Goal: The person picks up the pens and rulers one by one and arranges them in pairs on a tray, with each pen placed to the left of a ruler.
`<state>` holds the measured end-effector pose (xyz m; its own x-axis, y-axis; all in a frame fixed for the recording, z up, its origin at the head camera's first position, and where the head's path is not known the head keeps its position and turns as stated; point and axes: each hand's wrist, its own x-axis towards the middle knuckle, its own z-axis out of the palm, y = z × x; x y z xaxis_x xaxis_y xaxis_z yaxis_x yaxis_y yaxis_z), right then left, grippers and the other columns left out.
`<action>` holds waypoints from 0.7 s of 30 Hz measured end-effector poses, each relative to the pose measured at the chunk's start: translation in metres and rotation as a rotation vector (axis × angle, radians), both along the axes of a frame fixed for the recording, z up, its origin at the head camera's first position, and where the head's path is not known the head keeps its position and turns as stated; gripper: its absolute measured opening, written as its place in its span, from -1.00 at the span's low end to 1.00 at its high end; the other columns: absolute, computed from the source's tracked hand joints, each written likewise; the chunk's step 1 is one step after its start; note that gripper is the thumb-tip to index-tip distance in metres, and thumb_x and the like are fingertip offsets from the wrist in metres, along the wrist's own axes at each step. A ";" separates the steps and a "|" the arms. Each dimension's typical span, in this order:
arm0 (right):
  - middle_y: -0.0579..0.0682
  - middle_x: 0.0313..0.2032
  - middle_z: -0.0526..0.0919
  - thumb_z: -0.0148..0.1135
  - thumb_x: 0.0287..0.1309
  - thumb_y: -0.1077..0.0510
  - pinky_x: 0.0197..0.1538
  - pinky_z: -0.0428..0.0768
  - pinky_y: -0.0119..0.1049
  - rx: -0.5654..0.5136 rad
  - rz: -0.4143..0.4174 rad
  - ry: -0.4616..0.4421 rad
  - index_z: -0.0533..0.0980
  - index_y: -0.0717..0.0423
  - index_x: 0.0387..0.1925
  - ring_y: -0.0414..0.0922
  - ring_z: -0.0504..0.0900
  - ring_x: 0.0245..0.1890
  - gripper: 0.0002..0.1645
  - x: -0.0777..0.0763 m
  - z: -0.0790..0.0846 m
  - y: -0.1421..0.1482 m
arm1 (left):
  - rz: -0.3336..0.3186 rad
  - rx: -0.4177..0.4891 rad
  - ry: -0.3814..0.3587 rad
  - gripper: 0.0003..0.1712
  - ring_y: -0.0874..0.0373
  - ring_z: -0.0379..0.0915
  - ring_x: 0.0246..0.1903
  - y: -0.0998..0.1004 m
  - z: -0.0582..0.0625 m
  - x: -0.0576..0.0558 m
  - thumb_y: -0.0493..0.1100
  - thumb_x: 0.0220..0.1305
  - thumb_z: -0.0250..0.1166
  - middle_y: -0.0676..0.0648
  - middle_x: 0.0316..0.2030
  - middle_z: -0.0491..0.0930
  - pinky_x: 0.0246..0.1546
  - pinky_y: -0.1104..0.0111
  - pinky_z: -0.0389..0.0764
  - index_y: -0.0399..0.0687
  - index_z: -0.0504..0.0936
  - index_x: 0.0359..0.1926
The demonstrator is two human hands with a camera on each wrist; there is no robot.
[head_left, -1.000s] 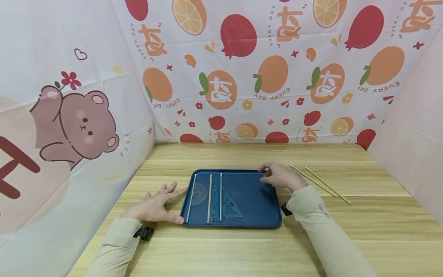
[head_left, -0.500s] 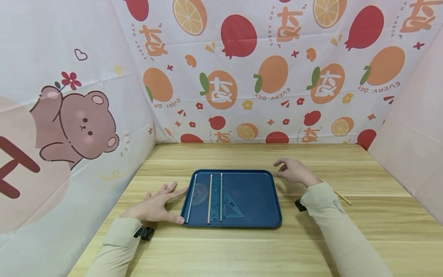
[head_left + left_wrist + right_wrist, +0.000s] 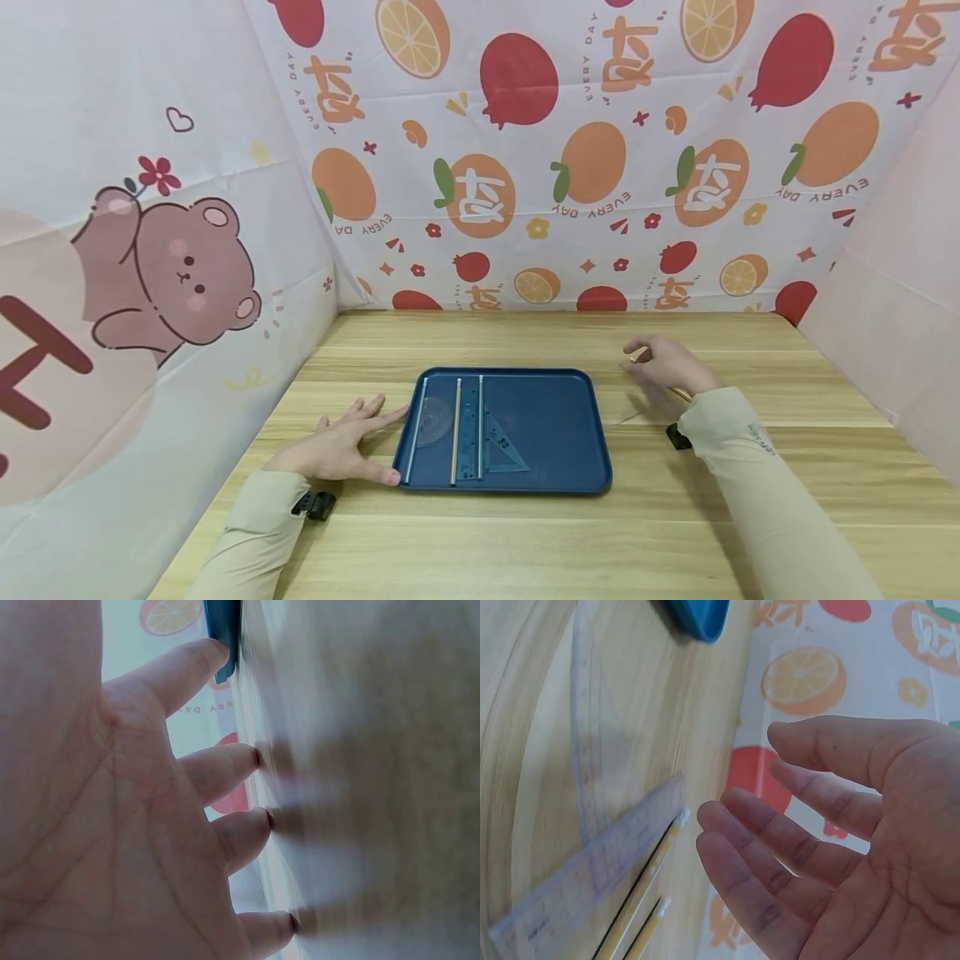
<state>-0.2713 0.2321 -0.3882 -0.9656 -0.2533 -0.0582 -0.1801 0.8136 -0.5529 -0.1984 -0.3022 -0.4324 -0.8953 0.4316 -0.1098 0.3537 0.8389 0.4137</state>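
Observation:
My left hand [image 3: 337,446] lies spread at the left side of the blue tray [image 3: 562,433]; its thumb and a finger touch the rim. In the left wrist view, other fingertips rest on the tabletop. Inside the tray are a clear protractor [image 3: 432,422], a blue ruler [image 3: 467,429], a blue set square [image 3: 506,456], two bluish pencils and a brown pencil [image 3: 455,433]. Right of the tray, my right hand [image 3: 670,367] hovers with relaxed, bent fingers and holds nothing. Beneath it, the right wrist view has two yellow pencils [image 3: 641,885], a clear ruler [image 3: 592,870] and a clear set square [image 3: 592,750].
The wooden table [image 3: 525,542] carries everything. A fruit-patterned cloth [image 3: 540,167] hangs behind it, and a bear-printed cloth [image 3: 187,275] on the left. In the head view, the right hand and forearm mostly cover the yellow pencils.
My right hand has moved from over the tray's far right corner out to the right, above the yellow pencils. The left hand and the tray contents stay put.

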 end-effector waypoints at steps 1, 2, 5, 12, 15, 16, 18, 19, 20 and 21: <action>0.34 0.07 0.74 0.27 0.52 0.07 0.12 0.69 0.08 0.001 -0.001 -0.002 0.53 0.33 0.32 0.19 0.73 0.07 -0.47 0.000 0.000 0.003 | 0.000 0.000 0.000 0.28 -0.63 -0.22 0.63 0.000 0.000 0.000 0.47 0.02 0.59 -0.47 0.67 -0.02 0.28 -0.78 -0.23 0.21 0.27 0.68; 0.35 0.08 0.74 0.28 0.52 0.06 0.12 0.69 0.08 0.002 -0.007 -0.004 0.52 0.33 0.32 0.20 0.72 0.07 -0.46 0.000 -0.001 0.005 | 0.000 -0.002 0.001 0.28 -0.63 -0.22 0.63 0.000 0.000 0.000 0.47 0.03 0.59 -0.47 0.67 -0.02 0.28 -0.78 -0.23 0.21 0.27 0.68; 0.39 0.10 0.71 0.28 0.51 0.09 0.11 0.69 0.08 0.005 -0.022 -0.007 0.51 0.35 0.32 0.23 0.70 0.09 -0.47 -0.001 -0.003 0.013 | 0.000 -0.008 0.002 0.28 -0.63 -0.21 0.62 0.001 0.001 0.001 0.47 0.02 0.59 -0.46 0.67 -0.01 0.28 -0.78 -0.22 0.21 0.27 0.68; 0.46 0.11 0.68 0.25 0.49 0.20 0.02 0.71 0.03 0.013 -0.039 0.001 0.51 0.40 0.28 0.30 0.69 0.10 -0.53 -0.002 -0.009 0.030 | -0.002 -0.007 0.005 0.28 -0.65 -0.20 0.62 0.000 0.002 0.002 0.46 0.03 0.58 -0.47 0.67 -0.01 0.27 -0.79 -0.20 0.19 0.27 0.68; 0.49 0.13 0.66 0.26 0.48 0.21 0.00 0.72 0.00 0.011 -0.045 -0.010 0.52 0.42 0.27 0.32 0.69 0.11 -0.53 -0.003 -0.012 0.035 | -0.003 -0.007 0.004 0.28 -0.65 -0.21 0.62 0.000 0.001 0.002 0.46 0.04 0.58 -0.47 0.67 -0.02 0.27 -0.78 -0.21 0.19 0.26 0.68; 0.49 0.13 0.65 0.26 0.47 0.22 -0.01 0.72 -0.01 0.013 -0.046 -0.013 0.52 0.43 0.26 0.32 0.69 0.10 -0.54 -0.004 -0.013 0.037 | -0.004 -0.008 0.003 0.28 -0.65 -0.21 0.62 0.000 0.001 0.002 0.47 0.04 0.58 -0.47 0.67 -0.02 0.27 -0.78 -0.20 0.20 0.26 0.68; 0.51 0.14 0.64 0.27 0.46 0.23 -0.03 0.71 -0.03 0.018 -0.049 -0.016 0.53 0.43 0.25 0.32 0.68 0.10 -0.55 -0.004 -0.015 0.040 | -0.005 -0.006 -0.003 0.27 -0.65 -0.23 0.62 0.000 0.001 0.001 0.46 0.04 0.58 -0.46 0.68 -0.03 0.27 -0.78 -0.21 0.20 0.26 0.68; 0.51 0.14 0.64 0.27 0.44 0.24 -0.03 0.71 -0.03 0.020 -0.049 -0.014 0.53 0.44 0.24 0.32 0.68 0.10 -0.55 -0.005 -0.016 0.042 | -0.005 -0.006 -0.006 0.27 -0.64 -0.23 0.62 0.000 0.001 0.001 0.46 0.05 0.58 -0.46 0.68 -0.04 0.27 -0.78 -0.22 0.21 0.25 0.69; 0.51 0.13 0.64 0.28 0.43 0.25 -0.03 0.71 -0.03 0.021 -0.047 -0.010 0.54 0.44 0.22 0.32 0.68 0.09 -0.56 -0.005 -0.017 0.042 | -0.004 -0.005 -0.007 0.27 -0.64 -0.24 0.62 0.000 0.001 0.001 0.46 0.05 0.58 -0.46 0.68 -0.04 0.28 -0.78 -0.22 0.21 0.25 0.69; 0.52 0.12 0.65 0.29 0.42 0.25 -0.03 0.71 -0.03 0.026 -0.044 -0.003 0.55 0.45 0.20 0.32 0.69 0.08 -0.57 -0.006 -0.018 0.043 | -0.003 -0.006 -0.009 0.27 -0.64 -0.24 0.62 0.000 0.001 0.001 0.46 0.05 0.58 -0.46 0.68 -0.04 0.28 -0.78 -0.22 0.22 0.25 0.69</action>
<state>-0.2771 0.2752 -0.4062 -0.9755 -0.2094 -0.0675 -0.1423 0.8346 -0.5321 -0.1978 -0.3025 -0.4318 -0.8930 0.4338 -0.1201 0.3528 0.8402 0.4118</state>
